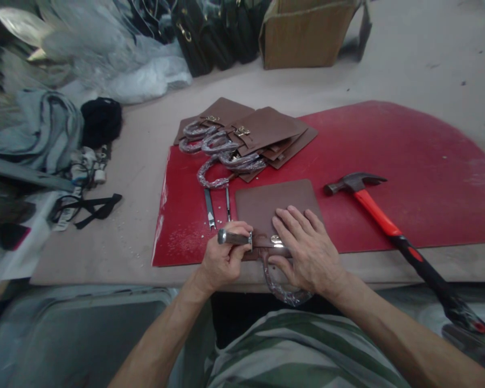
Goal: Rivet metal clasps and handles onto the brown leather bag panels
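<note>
My left hand (222, 261) is closed around a short, thick metal punch (235, 237), which tilts over the lower left part of a brown leather bag panel (272, 202). Its tip is hidden from view. Flat across the panel's right side lies my right hand (307, 250), fingers spread and pressing on the leather. Beside its thumb shows a shiny metal clasp (277, 241) on a strap. A plastic-wrapped handle (286, 295) loops from the panel over the table edge, partly below my right hand.
A claw hammer (375, 213) lies to the right on the red mat (412, 156). Brown panels (267, 129) with wrapped handles are piled behind. Two slim metal tools (209, 210) rest left of the panel. Further back stand a cardboard box (303, 37) and dark bags (194, 43).
</note>
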### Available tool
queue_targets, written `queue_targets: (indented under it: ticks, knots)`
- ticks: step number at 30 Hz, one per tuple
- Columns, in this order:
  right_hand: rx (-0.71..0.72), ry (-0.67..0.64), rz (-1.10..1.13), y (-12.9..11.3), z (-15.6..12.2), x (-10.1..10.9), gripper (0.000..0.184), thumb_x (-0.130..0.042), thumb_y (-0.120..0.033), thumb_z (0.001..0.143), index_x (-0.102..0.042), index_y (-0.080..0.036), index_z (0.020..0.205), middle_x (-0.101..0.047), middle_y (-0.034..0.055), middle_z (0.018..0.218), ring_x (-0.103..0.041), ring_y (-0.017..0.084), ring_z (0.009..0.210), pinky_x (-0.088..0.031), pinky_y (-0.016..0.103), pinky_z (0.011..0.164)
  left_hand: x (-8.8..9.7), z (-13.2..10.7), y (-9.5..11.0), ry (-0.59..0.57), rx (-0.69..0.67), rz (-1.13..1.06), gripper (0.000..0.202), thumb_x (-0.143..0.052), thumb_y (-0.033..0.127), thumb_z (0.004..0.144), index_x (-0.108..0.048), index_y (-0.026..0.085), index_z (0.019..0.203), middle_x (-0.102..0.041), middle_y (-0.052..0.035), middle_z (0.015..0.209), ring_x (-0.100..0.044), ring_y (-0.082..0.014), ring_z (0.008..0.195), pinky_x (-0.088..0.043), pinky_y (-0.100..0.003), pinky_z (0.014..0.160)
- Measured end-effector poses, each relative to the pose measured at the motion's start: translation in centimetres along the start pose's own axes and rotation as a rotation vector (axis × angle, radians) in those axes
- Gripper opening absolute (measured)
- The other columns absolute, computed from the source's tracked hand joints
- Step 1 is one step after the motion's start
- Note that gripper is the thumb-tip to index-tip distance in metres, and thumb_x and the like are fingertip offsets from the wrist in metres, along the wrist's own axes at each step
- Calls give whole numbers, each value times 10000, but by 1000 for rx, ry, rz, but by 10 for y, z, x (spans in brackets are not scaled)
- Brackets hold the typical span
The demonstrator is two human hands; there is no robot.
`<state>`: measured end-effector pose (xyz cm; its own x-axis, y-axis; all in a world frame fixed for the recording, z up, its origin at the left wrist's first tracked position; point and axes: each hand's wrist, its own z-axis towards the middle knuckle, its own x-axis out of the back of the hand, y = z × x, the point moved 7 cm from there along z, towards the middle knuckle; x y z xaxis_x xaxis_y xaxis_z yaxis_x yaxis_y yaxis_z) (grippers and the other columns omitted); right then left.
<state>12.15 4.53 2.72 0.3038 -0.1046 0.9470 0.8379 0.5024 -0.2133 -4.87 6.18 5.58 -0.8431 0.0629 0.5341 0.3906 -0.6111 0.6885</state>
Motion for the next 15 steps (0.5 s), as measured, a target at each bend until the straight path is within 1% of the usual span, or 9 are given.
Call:
queue_targets:
  ticks: [2, 4, 9, 15]
  knots:
    - [1, 1, 0, 0, 0, 0, 683, -559, -508, 889, -524, -53, 1397, -457, 199, 1514, -354, 384, 1409, -212, 556, 1180, -2, 0, 1, -28, -22, -4, 168, -551, 119, 886, -584, 188, 1035, -704, -108, 1035, -678, -218, 1011, -551, -394, 909]
    - [-2, -3, 2, 0, 0, -1, 683, -562, -501, 888, -518, -54, 1403, -453, 195, 1518, -351, 382, 1412, -212, 557, 1179, -4, -1, 0, -27, -8, 3, 166, -552, 123, 887, -582, 189, 1035, -701, -109, 1041, -678, -218, 1013, -548, -397, 918]
    - [-8, 5, 3, 0, -2, -1, 690, -556, -503, 890, -505, -59, 1415, -444, 193, 1525, -345, 382, 1418, -208, 558, 1180, -5, -6, 1, 84, 33, 43, 135, -552, 132, 890, -590, 187, 1008, -696, -110, 1037, -681, -215, 994, -548, -387, 908]
    - [-5, 11, -11, -1, -2, 0, 688, -561, -506, 892, -510, -56, 1410, -447, 198, 1521, -346, 379, 1416, -208, 551, 1180, -7, -8, 3, 111, 24, 45, 155, -558, 98, 875, -599, 178, 1002, -697, -105, 1029, -675, -210, 1009, -551, -369, 909]
